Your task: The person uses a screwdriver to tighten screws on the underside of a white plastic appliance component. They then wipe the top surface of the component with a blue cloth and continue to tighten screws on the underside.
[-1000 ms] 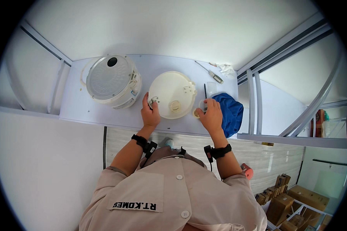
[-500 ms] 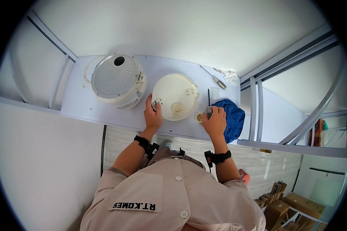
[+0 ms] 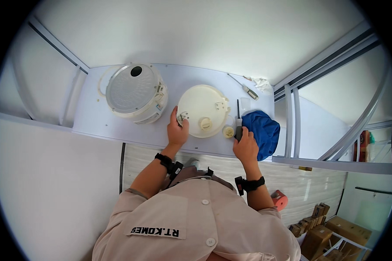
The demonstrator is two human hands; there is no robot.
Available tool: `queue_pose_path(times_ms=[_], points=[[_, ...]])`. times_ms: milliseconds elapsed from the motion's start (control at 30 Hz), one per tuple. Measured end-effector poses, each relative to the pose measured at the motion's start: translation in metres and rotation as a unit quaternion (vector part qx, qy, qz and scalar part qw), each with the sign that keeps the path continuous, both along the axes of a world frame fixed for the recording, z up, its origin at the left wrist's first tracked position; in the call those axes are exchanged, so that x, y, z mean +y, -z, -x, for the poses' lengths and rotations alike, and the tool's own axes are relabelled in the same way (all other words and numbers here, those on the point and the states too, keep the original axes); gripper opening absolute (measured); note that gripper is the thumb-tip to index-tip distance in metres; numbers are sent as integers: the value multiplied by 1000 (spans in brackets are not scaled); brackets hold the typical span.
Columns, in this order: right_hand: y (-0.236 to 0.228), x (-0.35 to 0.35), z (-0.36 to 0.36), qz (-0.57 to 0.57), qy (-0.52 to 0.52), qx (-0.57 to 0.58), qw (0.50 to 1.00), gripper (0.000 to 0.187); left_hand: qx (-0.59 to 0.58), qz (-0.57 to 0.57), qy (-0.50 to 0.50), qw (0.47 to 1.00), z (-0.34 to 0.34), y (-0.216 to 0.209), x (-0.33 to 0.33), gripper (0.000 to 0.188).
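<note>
A round cream-white plastic cover (image 3: 197,104) lies flat on the bench, with a raised round knob and small fittings on its face. My left hand (image 3: 177,130) grips its left edge, the thumb over a small fitting there. At the cover's right, a screwdriver (image 3: 238,122) points away from me, dark shaft foremost. My right hand (image 3: 247,147) has its fingers closed about the grey handle's near end. Between cover and screwdriver stands a small cream cup (image 3: 228,132) with small bits inside, too tiny to name.
A white round appliance (image 3: 137,93) with a metal top stands at the left. A blue cloth bag (image 3: 262,135) lies beside my right hand. Farther back are a second screwdriver (image 3: 249,92), crumpled white plastic (image 3: 261,84) and a small clear piece (image 3: 245,104). A metal frame borders the bench's right.
My right hand has drawn back slightly toward me, away from the small cup, and more of the screwdriver's handle shows. My left hand stays at the cover's edge. The whole view has shifted a little.
</note>
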State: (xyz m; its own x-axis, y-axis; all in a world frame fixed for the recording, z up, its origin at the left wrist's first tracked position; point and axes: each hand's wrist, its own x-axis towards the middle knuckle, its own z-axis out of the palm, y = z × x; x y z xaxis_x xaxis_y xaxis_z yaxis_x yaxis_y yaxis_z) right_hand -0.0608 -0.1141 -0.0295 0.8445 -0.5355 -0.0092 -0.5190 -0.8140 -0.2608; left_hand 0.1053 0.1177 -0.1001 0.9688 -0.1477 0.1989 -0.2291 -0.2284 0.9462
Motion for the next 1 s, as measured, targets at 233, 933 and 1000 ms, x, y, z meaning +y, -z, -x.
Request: queue_pose_path(times_ms=[233, 933, 1000], points=[[2, -16, -1, 2, -6, -66, 998, 56, -7, -6, 10, 1000, 1, 0, 0, 70], [-97, 83, -14, -83, -200, -289, 932, 29, 3, -37, 24, 999, 1, -2, 0, 72], [-99, 89, -19, -84, -193, -288, 934, 29, 16, -30, 26, 999, -1, 0, 0, 71]])
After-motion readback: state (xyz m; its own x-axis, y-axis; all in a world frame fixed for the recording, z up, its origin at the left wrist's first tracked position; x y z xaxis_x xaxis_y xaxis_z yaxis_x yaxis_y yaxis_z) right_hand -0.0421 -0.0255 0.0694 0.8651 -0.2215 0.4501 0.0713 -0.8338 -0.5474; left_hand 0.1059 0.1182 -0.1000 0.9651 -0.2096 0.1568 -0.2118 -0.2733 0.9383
